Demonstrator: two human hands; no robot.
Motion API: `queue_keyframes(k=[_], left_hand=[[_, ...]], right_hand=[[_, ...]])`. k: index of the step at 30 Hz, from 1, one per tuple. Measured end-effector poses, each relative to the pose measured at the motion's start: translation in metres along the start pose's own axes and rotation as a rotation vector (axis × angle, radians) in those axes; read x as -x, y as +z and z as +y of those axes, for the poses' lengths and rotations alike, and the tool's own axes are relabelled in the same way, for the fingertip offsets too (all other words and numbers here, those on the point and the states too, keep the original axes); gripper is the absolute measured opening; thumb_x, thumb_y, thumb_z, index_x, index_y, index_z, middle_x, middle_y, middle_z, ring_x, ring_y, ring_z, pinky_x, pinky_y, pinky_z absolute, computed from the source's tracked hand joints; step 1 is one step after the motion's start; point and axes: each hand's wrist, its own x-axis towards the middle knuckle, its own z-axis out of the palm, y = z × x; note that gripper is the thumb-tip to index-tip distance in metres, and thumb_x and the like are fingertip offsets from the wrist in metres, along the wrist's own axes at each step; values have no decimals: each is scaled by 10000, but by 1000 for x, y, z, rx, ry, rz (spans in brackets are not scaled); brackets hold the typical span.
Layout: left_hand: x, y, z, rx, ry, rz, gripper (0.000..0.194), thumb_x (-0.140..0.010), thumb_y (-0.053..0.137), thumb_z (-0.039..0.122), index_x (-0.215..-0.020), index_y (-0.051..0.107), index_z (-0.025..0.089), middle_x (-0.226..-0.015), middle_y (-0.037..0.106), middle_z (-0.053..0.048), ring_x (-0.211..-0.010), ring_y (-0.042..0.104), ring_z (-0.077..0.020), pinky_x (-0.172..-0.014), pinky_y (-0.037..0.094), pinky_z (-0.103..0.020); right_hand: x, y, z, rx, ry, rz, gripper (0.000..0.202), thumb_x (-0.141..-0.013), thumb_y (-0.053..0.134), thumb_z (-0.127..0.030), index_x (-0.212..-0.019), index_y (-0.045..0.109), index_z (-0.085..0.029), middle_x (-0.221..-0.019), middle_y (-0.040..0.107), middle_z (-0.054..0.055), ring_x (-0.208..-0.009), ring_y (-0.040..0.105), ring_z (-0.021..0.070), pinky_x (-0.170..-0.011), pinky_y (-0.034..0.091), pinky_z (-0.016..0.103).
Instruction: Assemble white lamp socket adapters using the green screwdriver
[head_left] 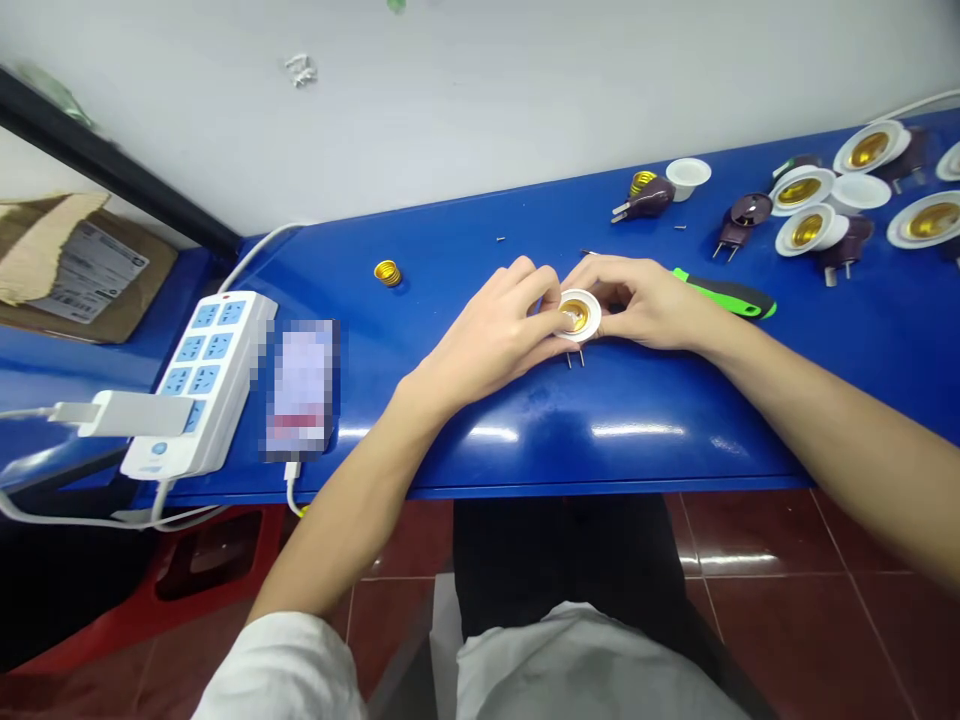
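Both hands meet at a plug-in lamp holder (592, 325), which has a white ring, a gold threaded inside and two metal prongs pointing toward me. My left hand (510, 318) grips its left side, with a fingertip at the gold opening. Curled around the right side and back is my right hand (637, 300); some of its fingers are hidden behind the holder. Just beside my right wrist lies a green and black screwdriver handle (731, 297), partly covered by the hand. A loose gold threaded shell (388, 273) stands farther left on the blue table (450, 440).
Several lamp holders (806, 232) crowd the right side. A brown plug body (646, 198) and a white cup-shaped cover (688, 175) lie near the wall. Small screws (501, 239) are scattered about. At left are a power strip (217, 375), a blurred phone (301, 385) and a cardboard box (75, 265).
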Motion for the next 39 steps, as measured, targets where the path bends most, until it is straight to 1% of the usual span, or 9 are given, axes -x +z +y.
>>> queue_keyframes(k=[5, 10, 17, 25, 33, 36, 39], left_hand=[[0, 0, 0, -32, 14, 5, 185, -1085, 629, 386, -1095, 665, 206, -1004, 614, -66, -943, 564, -199, -786, 463, -358], [-1, -1, 1, -51, 21, 4, 209, -1097, 599, 390, -1080, 670, 194, -986, 610, -68, -926, 564, -200, -772, 455, -355], [0, -1, 0, -29, -14, 1, 225, -1066, 657, 426, -1095, 659, 203, -1006, 606, -72, -957, 565, -211, -789, 469, -369], [0, -1, 1, -22, -21, -18, 224, -1054, 676, 426, -1083, 657, 205, -1035, 614, -74, -988, 567, -214, -826, 471, -377], [0, 0, 3, -41, 2, -13, 215, -1080, 625, 411, -1075, 661, 198, -1025, 614, -77, -968, 573, -214, -799, 464, -369], [-1, -1, 3, -19, -15, -17, 208, -1062, 663, 419, -1079, 652, 213, -1036, 620, -70, -987, 579, -215, -821, 473, -375], [-1, -2, 4, -24, -10, -24, 220, -1060, 663, 413, -1079, 650, 194, -1058, 632, -84, -997, 579, -220, -830, 475, -381]], right_hand=[[0, 1, -2, -3, -4, 5, 466, -789, 880, -607, -1044, 744, -241, -1116, 706, 38, -812, 618, 136, -693, 484, 301], [1, 1, -2, 5, -4, 16, 454, -797, 871, -604, -1041, 752, -240, -1116, 709, 45, -844, 627, 148, -706, 490, 305], [1, 1, -3, 33, -6, 21, 455, -791, 869, -623, -1027, 761, -250, -1102, 718, 44, -850, 610, 153, -714, 486, 316], [1, 0, -3, -5, 25, 1, 523, -718, 916, -641, -1032, 762, -253, -1130, 706, 39, -846, 633, 158, -728, 504, 328], [1, 1, -2, -11, 18, 8, 514, -721, 914, -646, -1029, 764, -262, -1113, 700, 30, -830, 633, 151, -729, 509, 330], [1, 1, -3, -13, 18, -1, 524, -718, 914, -652, -1034, 761, -263, -1099, 701, 29, -845, 641, 158, -728, 509, 328], [1, 0, -4, -6, 24, -14, 523, -716, 914, -655, -1032, 757, -269, -1088, 702, 27, -872, 653, 169, -728, 510, 325]])
